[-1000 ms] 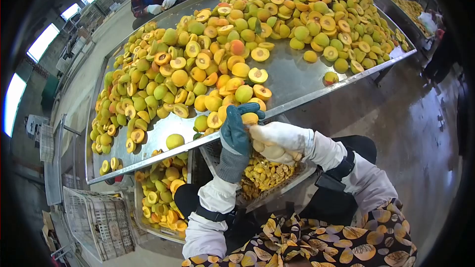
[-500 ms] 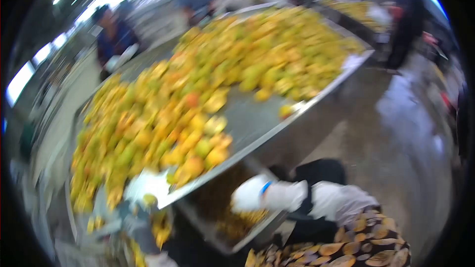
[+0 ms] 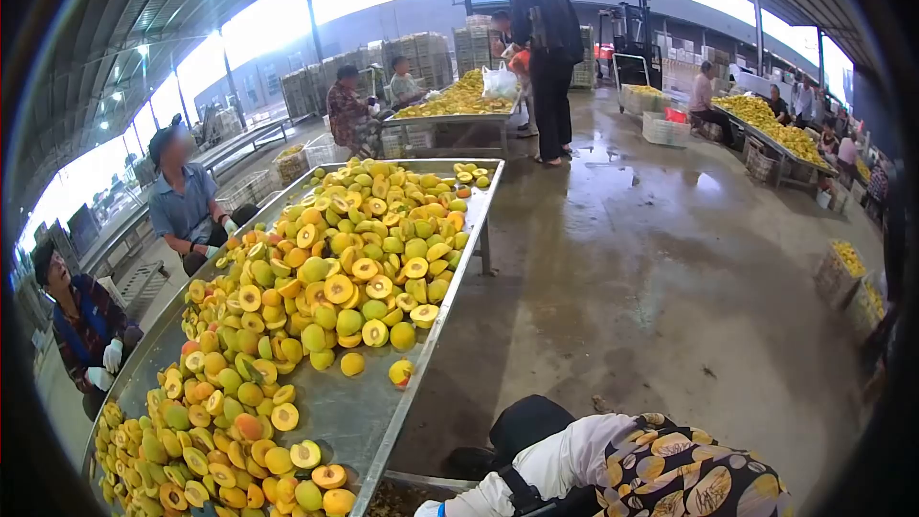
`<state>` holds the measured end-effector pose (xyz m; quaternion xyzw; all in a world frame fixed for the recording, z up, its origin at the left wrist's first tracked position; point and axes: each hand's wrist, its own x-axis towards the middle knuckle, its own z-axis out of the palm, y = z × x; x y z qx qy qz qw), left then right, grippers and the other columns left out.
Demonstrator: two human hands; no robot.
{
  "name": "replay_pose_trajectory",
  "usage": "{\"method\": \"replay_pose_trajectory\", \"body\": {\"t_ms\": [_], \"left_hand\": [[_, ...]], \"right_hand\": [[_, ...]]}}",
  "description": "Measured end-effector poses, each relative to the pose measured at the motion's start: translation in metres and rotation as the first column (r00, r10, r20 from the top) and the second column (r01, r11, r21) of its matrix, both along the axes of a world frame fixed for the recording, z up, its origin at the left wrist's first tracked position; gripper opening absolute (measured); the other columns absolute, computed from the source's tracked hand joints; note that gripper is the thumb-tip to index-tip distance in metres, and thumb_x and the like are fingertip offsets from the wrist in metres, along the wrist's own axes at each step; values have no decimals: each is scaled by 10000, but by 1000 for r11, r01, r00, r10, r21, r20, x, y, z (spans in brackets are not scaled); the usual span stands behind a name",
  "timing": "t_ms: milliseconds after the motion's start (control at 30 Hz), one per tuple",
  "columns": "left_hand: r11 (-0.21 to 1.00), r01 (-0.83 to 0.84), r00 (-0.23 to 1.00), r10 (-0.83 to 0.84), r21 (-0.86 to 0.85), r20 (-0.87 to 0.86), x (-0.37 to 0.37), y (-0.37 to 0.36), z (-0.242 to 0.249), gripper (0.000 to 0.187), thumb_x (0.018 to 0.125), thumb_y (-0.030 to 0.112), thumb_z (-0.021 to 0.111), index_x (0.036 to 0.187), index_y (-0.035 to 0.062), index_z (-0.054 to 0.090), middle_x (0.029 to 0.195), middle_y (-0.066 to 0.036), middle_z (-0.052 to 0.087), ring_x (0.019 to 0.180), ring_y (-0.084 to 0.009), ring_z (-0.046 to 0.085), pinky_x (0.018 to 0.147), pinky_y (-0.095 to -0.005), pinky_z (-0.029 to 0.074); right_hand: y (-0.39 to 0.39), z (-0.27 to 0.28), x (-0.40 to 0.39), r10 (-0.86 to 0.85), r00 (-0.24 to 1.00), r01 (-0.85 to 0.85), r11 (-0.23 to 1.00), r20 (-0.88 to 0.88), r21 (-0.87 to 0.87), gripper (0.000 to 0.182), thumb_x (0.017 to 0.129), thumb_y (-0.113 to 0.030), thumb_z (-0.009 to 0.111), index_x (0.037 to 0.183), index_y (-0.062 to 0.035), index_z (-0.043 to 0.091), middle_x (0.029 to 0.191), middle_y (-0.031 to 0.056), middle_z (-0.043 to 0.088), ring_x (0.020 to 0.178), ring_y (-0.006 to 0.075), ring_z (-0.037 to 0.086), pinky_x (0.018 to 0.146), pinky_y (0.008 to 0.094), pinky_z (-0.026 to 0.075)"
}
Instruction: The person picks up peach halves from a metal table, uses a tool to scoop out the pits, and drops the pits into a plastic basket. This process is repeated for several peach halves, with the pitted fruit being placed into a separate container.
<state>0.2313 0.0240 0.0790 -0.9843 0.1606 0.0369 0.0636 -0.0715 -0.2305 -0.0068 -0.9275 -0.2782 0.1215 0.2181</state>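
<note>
Only the edge of my right hand (image 3: 427, 509), in a white glove beside a blue band, shows at the bottom of the view. Its fingers are cut off by the frame, so what it holds cannot be made out. It is nearest to the metal table's rim (image 3: 433, 340) and a dark bin under it. My left hand is out of view. Halved yellow-green fruit (image 3: 335, 287) lies heaped on the table, many cut faces showing brown centres. A lone red-yellow fruit (image 3: 401, 372) rests near the right rim.
Two seated people (image 3: 187, 196) (image 3: 81, 325) in gloves are along the table's left side. A person in dark clothes (image 3: 550, 57) stands by a second fruit table (image 3: 455, 118). Wet floor (image 3: 613, 278) lies to the right, with crates (image 3: 838, 273) and another fruit table beyond.
The view has swung up and become sharper. My left hand has left the frame, and my right hand has dropped to the bottom edge, mostly out of sight.
</note>
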Motion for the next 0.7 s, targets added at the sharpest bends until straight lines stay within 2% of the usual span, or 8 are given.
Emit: {"method": "replay_pose_trajectory", "body": {"t_ms": [133,233,300,333,400,433,500,700], "left_hand": [[857,113,977,-5,-503,211,-38,-12,-10,653,879,338,674,1440,91,448,1414,-197,496,1305,-329,457,1091,-399,365],[246,43,995,-101,-968,19,-96,-34,-43,600,898,357,654,1395,69,480,1347,-194,537,1222,-335,515,1013,-416,429],[-447,-426,889,-368,-787,-273,-141,-53,-47,570,911,369,640,1366,54,502,1303,-193,564,1166,-339,553,961,-427,471],[-539,-536,836,-445,-650,-320,-161,-56,-50,557,917,376,633,1351,47,513,1281,-192,578,1138,-341,573,935,-433,493],[-632,-623,782,-518,-461,-348,-189,-69,-54,535,930,388,620,1321,33,534,1236,-190,605,1083,-345,611,884,-444,535],[-650,-612,791,-510,-450,-340,-199,-74,-52,527,937,394,613,1306,25,545,1214,-190,619,1055,-347,630,858,-450,556],[-636,-557,829,-465,-533,-311,-211,-83,-40,535,968,445,580,1268,3,559,1170,-201,632,997,-356,657,849,-462,576],[-652,-398,914,-342,-646,-218,-229,-99,-35,517,1048,434,444,1298,-14,509,1174,-189,615,1019,-299,649,915,-410,548]], "right_hand": [[2,8,7,-29,999,19,975,41,221,379,842,-521,601,745,-184,744,752,106,710,715,307,692,592,466,529],[2,45,8,-119,940,36,966,319,254,228,927,-270,494,823,-86,580,737,155,615,671,357,648,575,498,536],[-1,83,11,-165,986,149,945,30,292,241,988,-305,496,1076,-93,569,960,182,626,833,399,645,685,458,532],[-1,69,12,-160,981,103,906,108,411,182,960,-235,466,1015,-103,579,829,163,616,745,365,659,654,474,535],[-3,74,12,-191,875,15,929,445,370,195,962,-226,498,1104,-107,559,855,159,589,732,364,660,653,469,537],[-5,85,8,-197,897,57,939,395,339,232,972,-287,530,1102,-101,580,835,187,625,735,374,668,650,474,532],[3,109,7,-423,880,475,802,-217,362,336,977,-401,545,1072,-84,605,815,214,664,758,388,676,654,485,530],[12,98,6,-475,880,438,812,0,386,461,985,-499,501,1005,-55,623,796,220,679,786,400,678,659,488,525]]}}
